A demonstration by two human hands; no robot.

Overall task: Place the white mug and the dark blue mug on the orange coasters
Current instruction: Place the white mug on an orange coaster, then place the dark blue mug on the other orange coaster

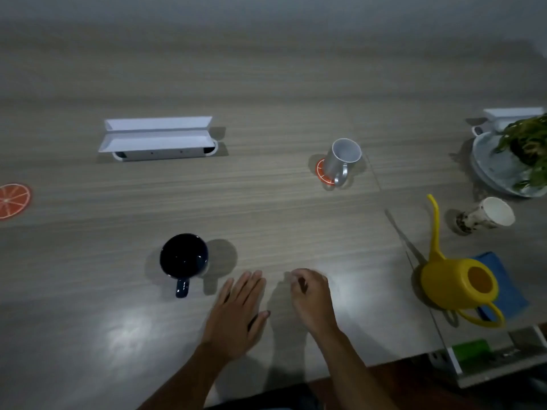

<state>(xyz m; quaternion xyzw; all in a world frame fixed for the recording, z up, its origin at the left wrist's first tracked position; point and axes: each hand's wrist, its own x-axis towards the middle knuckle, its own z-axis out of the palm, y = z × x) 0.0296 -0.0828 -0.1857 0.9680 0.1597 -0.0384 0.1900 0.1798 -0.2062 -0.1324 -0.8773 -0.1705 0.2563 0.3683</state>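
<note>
The white mug [343,161] stands upright on an orange coaster [321,173] at the middle right of the table, its handle toward me. The dark blue mug [184,260] sits on the bare table near me, handle pointing at me. A second orange coaster [13,200] lies at the far left edge, with nothing on it. My left hand [236,315] hovers flat just right of the blue mug, fingers spread, not touching it. My right hand [310,297] is beside it, fingers loosely curled, holding nothing.
A white cable box [157,139] sits at the back left. On the right are a yellow watering can [455,282] on a blue cloth [503,279], a patterned paper cup [485,216], and a potted plant [527,143] on a plate [491,170].
</note>
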